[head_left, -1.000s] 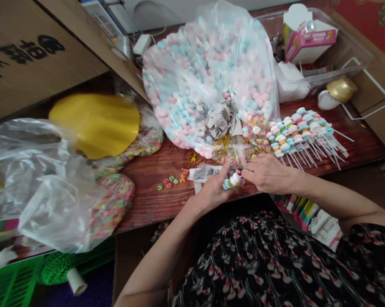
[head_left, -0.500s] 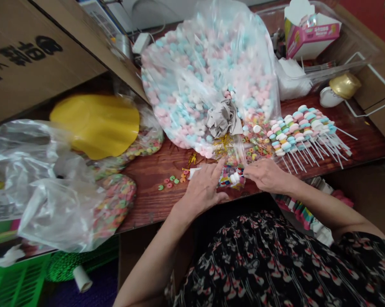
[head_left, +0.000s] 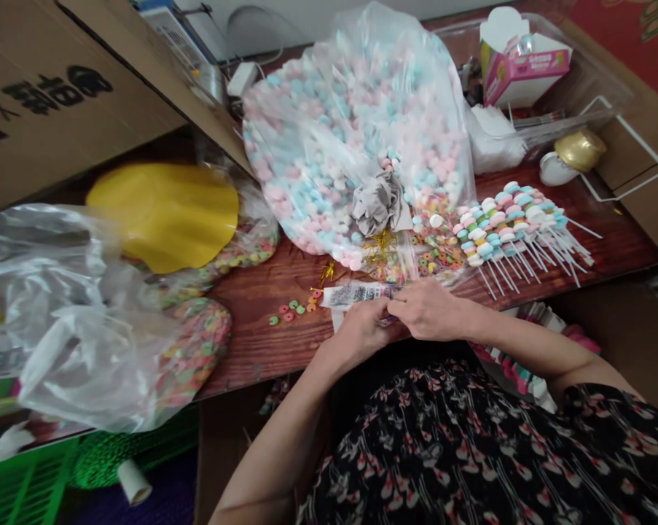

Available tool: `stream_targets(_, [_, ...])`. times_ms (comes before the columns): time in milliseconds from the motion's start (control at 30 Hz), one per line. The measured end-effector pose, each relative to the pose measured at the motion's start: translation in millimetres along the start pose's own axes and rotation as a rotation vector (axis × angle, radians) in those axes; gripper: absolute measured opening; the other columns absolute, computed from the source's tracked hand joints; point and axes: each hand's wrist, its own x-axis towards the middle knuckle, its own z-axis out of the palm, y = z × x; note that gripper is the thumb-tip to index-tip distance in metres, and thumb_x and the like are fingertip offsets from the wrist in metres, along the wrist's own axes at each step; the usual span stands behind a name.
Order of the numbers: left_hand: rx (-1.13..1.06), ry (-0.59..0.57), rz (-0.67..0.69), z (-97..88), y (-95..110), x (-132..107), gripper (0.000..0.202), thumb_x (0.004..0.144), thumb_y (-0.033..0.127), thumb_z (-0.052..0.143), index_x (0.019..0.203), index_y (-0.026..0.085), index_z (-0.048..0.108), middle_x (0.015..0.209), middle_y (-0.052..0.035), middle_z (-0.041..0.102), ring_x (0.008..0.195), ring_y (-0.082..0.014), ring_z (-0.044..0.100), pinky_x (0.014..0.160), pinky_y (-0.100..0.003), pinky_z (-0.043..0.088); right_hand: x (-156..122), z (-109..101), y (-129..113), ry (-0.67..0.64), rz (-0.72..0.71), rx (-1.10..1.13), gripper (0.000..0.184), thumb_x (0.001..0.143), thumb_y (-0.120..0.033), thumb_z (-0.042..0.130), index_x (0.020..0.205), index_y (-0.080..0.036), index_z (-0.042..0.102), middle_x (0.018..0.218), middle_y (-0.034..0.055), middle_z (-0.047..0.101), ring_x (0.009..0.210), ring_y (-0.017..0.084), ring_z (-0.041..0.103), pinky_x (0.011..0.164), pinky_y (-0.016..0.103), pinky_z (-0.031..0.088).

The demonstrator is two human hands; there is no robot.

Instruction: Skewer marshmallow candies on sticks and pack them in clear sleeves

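The left hand (head_left: 358,335) and right hand (head_left: 430,311) meet, their fingers (head_left: 397,302) pressed together, pinching a clear bag (head_left: 355,294) with a paper label. What they hide is hard to see.

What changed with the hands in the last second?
The right hand moved left to meet the left hand, and the candy skewer seen earlier is now hidden between them. The candy bag and the row of skewers stayed where they were.
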Motion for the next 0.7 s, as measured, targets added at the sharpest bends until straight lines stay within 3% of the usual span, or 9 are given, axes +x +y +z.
stream_targets(133, [-0.460, -0.027, 0.008, -10.2, -0.8, -9.5, 0.027, 0.081, 0.037, 0.066, 0.096, 0.015, 0.069, 0.079, -0.0015, 0.066, 0.070, -0.0133, 0.055, 0.065, -0.023, 0.042, 1.3, -9.6, 12.3, 0.175, 0.049, 0.049, 0.016, 0.088, -0.023, 0.051, 0.079, -0.016, 0.062, 0.074, 0.0034, 0.063, 0.065, 0.013, 0.047, 0.058, 0.028, 0.024])
stream_targets(267, [-0.757, 0.160, -0.082, -8.5, 0.5, -10.6, 0.029, 0.083, 0.041, 0.065, 0.082, 0.013, 0.072, 0.066, -0.0003, 0.060, 0.057, -0.0087, 0.046, 0.056, -0.021, 0.035, 2.6, -22.3, 23.2, 0.302, 0.029, 0.281, 0.017, 0.092, -0.016, 0.045, 0.084, -0.016, 0.060, 0.078, 0.0022, 0.061, 0.071, 0.012, 0.050, 0.065, 0.025, 0.034])
stream_targets(333, [-0.798, 0.274, -0.085, -1.1, 1.3, -7.2, 0.029, 0.079, 0.042, 0.069, 0.081, 0.013, 0.073, 0.064, 0.0000, 0.059, 0.056, -0.0084, 0.044, 0.055, -0.021, 0.035, 6.7, -22.8, 22.5, 0.321, 0.003, 0.354, 0.019, 0.090, -0.010, 0.042, 0.083, -0.016, 0.059, 0.077, 0.0018, 0.061, 0.072, 0.012, 0.051, 0.068, 0.025, 0.036])
stream_targets(500, [-0.776, 0.417, -0.059, 15.0, -2.1, -0.7, 0.031, 0.078, 0.044, 0.070, 0.068, 0.014, 0.071, 0.054, 0.0021, 0.054, 0.050, -0.0073, 0.041, 0.050, -0.021, 0.034, 19.3, -13.9, 13.8, 0.340, -0.044, 0.391, 0.022, 0.088, -0.009, 0.039, 0.076, -0.016, 0.055, 0.072, 0.0032, 0.057, 0.070, 0.013, 0.049, 0.065, 0.026, 0.037])
stream_targets(600, [-0.819, 0.590, -0.071, 15.6, -7.0, -1.5, 0.029, 0.078, 0.045, 0.071, 0.087, 0.017, 0.075, 0.069, -0.0011, 0.066, 0.059, -0.0100, 0.054, 0.057, -0.022, 0.044, 17.8, -10.0, 10.8, 0.522, 0.109, 0.652, 0.017, 0.090, -0.018, 0.046, 0.103, -0.017, 0.057, 0.083, 0.0020, 0.060, 0.070, 0.011, 0.051, 0.065, 0.025, 0.041])
stream_targets(667, [-0.823, 0.689, -0.081, 14.7, -8.1, -2.7, 0.033, 0.079, 0.046, 0.069, 0.099, 0.020, 0.075, 0.079, -0.0027, 0.071, 0.067, -0.0120, 0.061, 0.065, -0.024, 0.049, 14.3, -5.6, 7.0, 0.610, 0.267, 0.846, 0.033, 0.088, -0.026, 0.056, 0.120, -0.021, 0.051, 0.090, 0.0006, 0.060, 0.064, 0.009, 0.049, 0.059, 0.023, 0.040])
stream_targets(700, [-0.805, 0.713, -0.077, 14.7, -7.6, -3.2, 0.036, 0.080, 0.047, 0.068, 0.103, 0.020, 0.074, 0.084, -0.0033, 0.073, 0.073, -0.0132, 0.063, 0.069, -0.025, 0.051, 13.0, -2.4, 4.0, 0.608, 0.314, 0.904, 0.035, 0.086, -0.029, 0.061, 0.119, -0.021, 0.053, 0.089, -0.0001, 0.060, 0.062, 0.008, 0.048, 0.057, 0.022, 0.040])
